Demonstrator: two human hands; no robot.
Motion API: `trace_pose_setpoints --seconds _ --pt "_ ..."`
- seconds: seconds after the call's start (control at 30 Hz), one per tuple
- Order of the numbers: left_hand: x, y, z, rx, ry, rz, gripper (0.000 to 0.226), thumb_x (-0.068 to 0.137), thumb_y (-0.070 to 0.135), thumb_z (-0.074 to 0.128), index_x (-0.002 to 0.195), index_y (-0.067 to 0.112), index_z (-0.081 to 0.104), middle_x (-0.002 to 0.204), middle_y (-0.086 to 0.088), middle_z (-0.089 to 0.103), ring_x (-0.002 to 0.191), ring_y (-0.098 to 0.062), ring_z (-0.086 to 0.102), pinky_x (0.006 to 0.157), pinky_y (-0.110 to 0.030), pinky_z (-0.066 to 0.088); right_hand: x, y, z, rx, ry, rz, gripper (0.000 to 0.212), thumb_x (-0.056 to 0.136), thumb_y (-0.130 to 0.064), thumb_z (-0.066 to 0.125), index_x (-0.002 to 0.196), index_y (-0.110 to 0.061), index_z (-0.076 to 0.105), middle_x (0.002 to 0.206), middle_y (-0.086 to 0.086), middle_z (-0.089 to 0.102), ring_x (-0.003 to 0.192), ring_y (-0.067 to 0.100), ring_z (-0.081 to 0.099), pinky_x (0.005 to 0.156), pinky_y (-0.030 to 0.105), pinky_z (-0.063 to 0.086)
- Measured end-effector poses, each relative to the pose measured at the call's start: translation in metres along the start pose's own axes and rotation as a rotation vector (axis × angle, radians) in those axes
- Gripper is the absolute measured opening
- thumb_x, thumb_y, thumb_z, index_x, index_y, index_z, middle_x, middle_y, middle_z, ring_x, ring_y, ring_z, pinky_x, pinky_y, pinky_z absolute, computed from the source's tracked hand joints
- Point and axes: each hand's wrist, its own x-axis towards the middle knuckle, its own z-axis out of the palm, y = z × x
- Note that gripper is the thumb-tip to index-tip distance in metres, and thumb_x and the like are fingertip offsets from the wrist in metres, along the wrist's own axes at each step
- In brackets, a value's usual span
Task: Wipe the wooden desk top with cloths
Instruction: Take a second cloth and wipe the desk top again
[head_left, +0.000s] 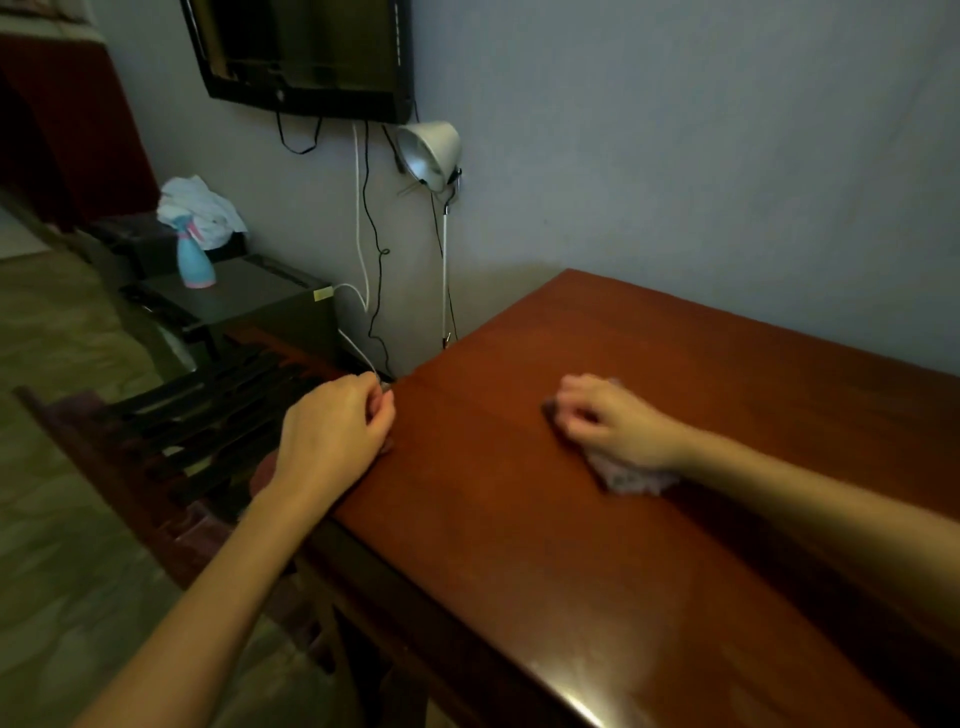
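Note:
The reddish wooden desk top (623, 519) fills the right half of the view. My right hand (608, 421) lies on it with fingers curled over a greyish-pink cloth (631, 478), which sticks out under the wrist. My left hand (337, 426) is at the desk's left edge, fingers curled round a reddish cloth (265, 475) that is mostly hidden beneath the hand. Both hands look slightly blurred.
A desk lamp (431, 150) stands at the desk's far left corner, with cables (363, 234) hanging down the wall below a mounted screen (301, 52). Left of the desk stand a dark chair (171, 415) and a low cabinet (249, 296) holding a blue spray bottle (193, 257) and white rags (200, 205).

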Motion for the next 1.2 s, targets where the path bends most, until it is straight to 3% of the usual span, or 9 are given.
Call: trace_pose_setpoints --seconds 0.13,0.23,0.37,0.53,0.63,0.8,0.93,1.1,1.2 --pt "0.0 -0.002 0.004 0.0 0.023 -0.007 0.029 0.095 0.029 0.048 0.066 0.021 0.048 0.062 0.006 0.052 0.055 -0.008 0.049 0.051 -0.028 0.045 0.062 0.085 -0.009 -0.11 0.119 0.385 0.027 0.096 -0.023 0.047 0.07 -0.019 0.046 0.082 0.004 0.045 0.084 0.028 0.05 0.074 0.036 0.035" --pt "-0.001 -0.002 0.003 -0.02 0.019 -0.021 0.03 0.095 0.029 0.047 0.065 0.021 0.047 0.062 0.005 0.052 0.056 -0.008 0.05 0.052 -0.027 0.045 0.108 0.079 0.001 -0.173 0.106 0.447 0.022 0.098 -0.027 0.045 0.08 -0.014 0.049 0.09 0.006 0.045 0.087 0.025 0.05 0.073 0.033 0.035" --pt "0.0 -0.001 0.002 -0.025 0.007 -0.033 0.03 0.095 0.028 0.047 0.066 0.02 0.047 0.063 0.004 0.052 0.056 -0.009 0.049 0.052 -0.026 0.043 0.133 0.009 0.025 -0.15 0.03 0.215 0.028 0.097 -0.027 0.043 0.07 -0.018 0.046 0.084 0.001 0.045 0.079 0.016 0.047 0.074 0.03 0.031" --pt "-0.001 -0.002 0.001 -0.044 0.009 -0.074 0.031 0.092 0.027 0.049 0.064 0.017 0.044 0.061 0.002 0.048 0.054 -0.011 0.044 0.048 -0.026 0.027 0.09 -0.084 0.045 -0.098 -0.047 -0.193 0.023 0.093 -0.027 0.048 0.071 -0.021 0.044 0.08 -0.003 0.043 0.075 0.013 0.04 0.072 0.032 0.035" --pt "0.001 -0.001 -0.001 -0.07 0.005 -0.11 0.032 0.091 0.028 0.051 0.063 0.015 0.045 0.058 0.001 0.049 0.053 -0.015 0.043 0.051 -0.032 0.028 0.048 -0.133 0.049 -0.057 -0.061 -0.376 0.018 0.089 -0.024 0.054 0.073 -0.017 0.051 0.082 0.004 0.048 0.076 0.019 0.043 0.071 0.038 0.037" --pt "0.001 0.001 -0.002 -0.084 -0.007 -0.112 0.03 0.092 0.028 0.051 0.065 0.015 0.05 0.058 0.001 0.053 0.054 -0.015 0.051 0.051 -0.032 0.039 -0.005 -0.174 0.049 0.063 -0.176 -0.571 0.019 0.085 -0.015 0.066 0.071 -0.013 0.053 0.082 0.006 0.05 0.076 0.021 0.041 0.07 0.034 0.032" --pt "0.0 0.001 -0.004 -0.096 -0.005 -0.107 0.029 0.092 0.028 0.051 0.067 0.012 0.053 0.059 -0.001 0.055 0.055 -0.015 0.052 0.05 -0.032 0.039 0.013 -0.121 0.035 0.104 -0.116 -0.403 0.018 0.084 -0.019 0.057 0.071 -0.025 0.047 0.08 -0.001 0.045 0.077 0.014 0.041 0.072 0.029 0.031" --pt "-0.001 0.001 -0.004 -0.124 -0.026 -0.099 0.028 0.093 0.027 0.05 0.069 0.014 0.055 0.062 -0.001 0.059 0.058 -0.015 0.058 0.057 -0.035 0.051 0.069 0.003 0.011 -0.009 0.103 0.257 0.032 0.093 -0.016 0.051 0.063 -0.018 0.038 0.076 0.003 0.042 0.075 0.021 0.044 0.07 0.032 0.032" --pt "-0.001 0.002 -0.004 -0.107 -0.018 -0.098 0.028 0.093 0.027 0.05 0.068 0.015 0.054 0.061 0.0 0.057 0.057 -0.014 0.056 0.055 -0.032 0.047 0.089 0.013 0.016 -0.123 0.112 0.294 0.035 0.094 -0.022 0.049 0.061 -0.02 0.035 0.074 0.003 0.039 0.075 0.024 0.045 0.069 0.035 0.034"
